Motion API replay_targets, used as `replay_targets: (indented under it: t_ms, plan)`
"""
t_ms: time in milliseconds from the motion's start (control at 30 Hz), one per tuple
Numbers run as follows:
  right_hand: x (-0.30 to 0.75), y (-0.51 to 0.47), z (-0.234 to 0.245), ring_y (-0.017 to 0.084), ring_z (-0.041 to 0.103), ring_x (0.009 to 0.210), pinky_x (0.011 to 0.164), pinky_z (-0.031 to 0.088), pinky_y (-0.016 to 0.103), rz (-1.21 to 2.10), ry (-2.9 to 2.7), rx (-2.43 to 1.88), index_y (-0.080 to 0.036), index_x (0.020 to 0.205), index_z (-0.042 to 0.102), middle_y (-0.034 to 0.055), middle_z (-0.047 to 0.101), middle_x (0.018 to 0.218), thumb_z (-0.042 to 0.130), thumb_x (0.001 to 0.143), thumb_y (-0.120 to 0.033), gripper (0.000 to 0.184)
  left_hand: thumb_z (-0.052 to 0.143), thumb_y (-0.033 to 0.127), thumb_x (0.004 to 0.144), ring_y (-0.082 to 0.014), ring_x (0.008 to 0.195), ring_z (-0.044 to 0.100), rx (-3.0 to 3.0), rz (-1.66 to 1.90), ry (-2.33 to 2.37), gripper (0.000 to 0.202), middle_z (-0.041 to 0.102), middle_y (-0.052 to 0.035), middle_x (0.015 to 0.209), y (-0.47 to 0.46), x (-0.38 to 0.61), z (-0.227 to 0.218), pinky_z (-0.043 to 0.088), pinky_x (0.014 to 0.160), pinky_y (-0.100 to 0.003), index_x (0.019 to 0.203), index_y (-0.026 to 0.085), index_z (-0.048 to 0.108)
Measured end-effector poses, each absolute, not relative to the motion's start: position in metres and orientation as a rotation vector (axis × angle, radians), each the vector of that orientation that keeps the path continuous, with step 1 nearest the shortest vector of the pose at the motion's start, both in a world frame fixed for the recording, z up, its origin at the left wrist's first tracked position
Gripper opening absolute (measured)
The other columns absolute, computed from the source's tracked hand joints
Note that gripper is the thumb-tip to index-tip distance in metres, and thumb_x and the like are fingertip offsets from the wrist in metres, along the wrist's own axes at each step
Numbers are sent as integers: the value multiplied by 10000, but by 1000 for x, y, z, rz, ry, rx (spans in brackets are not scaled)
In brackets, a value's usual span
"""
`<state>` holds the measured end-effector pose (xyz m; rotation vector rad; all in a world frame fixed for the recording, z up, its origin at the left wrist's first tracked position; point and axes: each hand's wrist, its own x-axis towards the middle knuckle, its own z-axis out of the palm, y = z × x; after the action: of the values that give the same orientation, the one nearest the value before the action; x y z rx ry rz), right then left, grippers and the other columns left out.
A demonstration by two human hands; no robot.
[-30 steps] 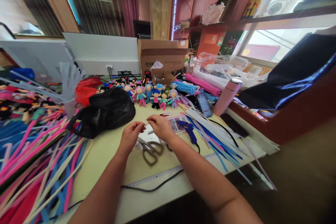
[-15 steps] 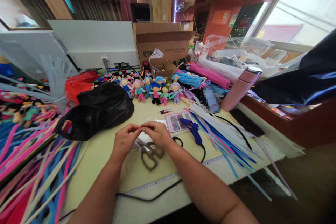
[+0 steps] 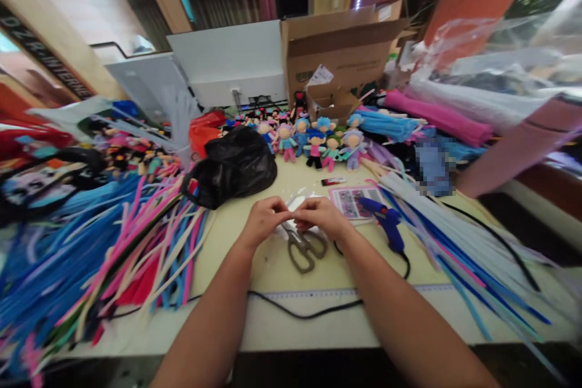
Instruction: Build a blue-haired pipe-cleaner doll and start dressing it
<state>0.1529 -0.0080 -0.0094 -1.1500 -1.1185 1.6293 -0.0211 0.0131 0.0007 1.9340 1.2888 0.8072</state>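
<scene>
My left hand (image 3: 267,218) and my right hand (image 3: 322,217) meet above the middle of the table, thumbs and forefingers pinched together. Whatever lies between the fingertips is too small to make out. Just below them a pair of scissors (image 3: 305,253) with grey-brown handles rests on the table, its blades partly hidden by the hands. Behind the hands lies a clear plastic wrapper (image 3: 297,200). To the right of my right hand are a pink-edged printed card (image 3: 348,203) and a blue glue gun (image 3: 386,223).
Small dolls (image 3: 316,150) stand in rows before a cardboard box (image 3: 336,54). A black plastic bag (image 3: 236,160) sits left of them. Fuzzy craft stems (image 3: 131,236) cover the left side, with more stems (image 3: 422,206) at right. A black cable (image 3: 304,316) crosses near the ruler (image 3: 327,294).
The view has swung left, so the table's contents sit further right in the picture and more of the left pile shows. My hands stay pinched together above the scissors.
</scene>
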Motion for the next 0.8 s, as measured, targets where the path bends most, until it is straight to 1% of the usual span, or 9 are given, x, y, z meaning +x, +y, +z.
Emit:
replay_targets:
  t_ms: [133, 300, 633, 800]
  plan:
    - [153, -8, -11, 124, 621, 526, 534, 524, 253, 1707, -1043, -1109, -129, 637, 673, 34, 670, 581, 839, 503, -397, 342, 705, 395, 680, -121, 602, 507, 1863, 821, 1249, 256, 611, -2, 627, 13, -22, -1, 375, 573, -244, 643, 151, 636]
    - [153, -9, -12, 118, 609, 511, 531, 515, 245, 1761, -951, -1064, -128, 623, 673, 34, 663, 562, 849, 480, -364, 327, 723, 404, 663, -114, 606, 499, 1803, 846, 1199, 278, 607, 0, 626, 13, -22, -3, 369, 582, -239, 639, 141, 636]
    - [154, -9, -11, 104, 598, 514, 541, 506, 228, 1861, -861, -1045, -136, 612, 658, 22, 652, 556, 835, 503, -311, 271, 741, 329, 629, -101, 593, 473, 1697, 850, 1147, 219, 591, 9, 602, 15, -19, -4, 348, 572, -233, 628, 133, 643]
    - [151, -11, -12, 96, 600, 509, 514, 496, 200, 1870, -813, -984, -135, 634, 655, 12, 642, 550, 835, 538, -306, 266, 775, 364, 592, -89, 555, 455, 1564, 877, 1100, 280, 572, 13, 585, 15, -18, -4, 332, 537, -227, 627, 125, 632]
